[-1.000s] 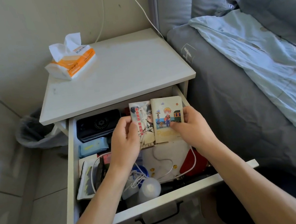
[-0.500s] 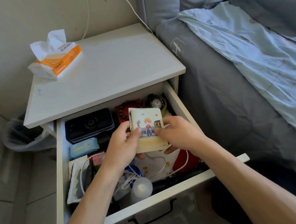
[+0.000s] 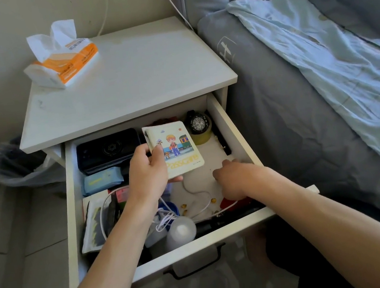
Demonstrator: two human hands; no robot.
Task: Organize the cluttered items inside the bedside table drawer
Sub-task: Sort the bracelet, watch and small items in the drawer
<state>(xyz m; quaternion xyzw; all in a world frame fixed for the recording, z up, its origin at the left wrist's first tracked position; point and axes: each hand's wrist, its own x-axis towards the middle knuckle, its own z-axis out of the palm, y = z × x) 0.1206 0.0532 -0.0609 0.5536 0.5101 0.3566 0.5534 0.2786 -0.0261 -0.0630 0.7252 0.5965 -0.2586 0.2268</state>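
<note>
Released by the right hand, now loose, the booklets stay gripped by the left hand.

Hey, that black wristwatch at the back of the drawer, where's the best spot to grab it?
Probably from above: the wristwatch lies face up on a yellowish tape roll near the drawer's right wall. Pinch the round case by its rim; the strap is mostly hidden.
</note>
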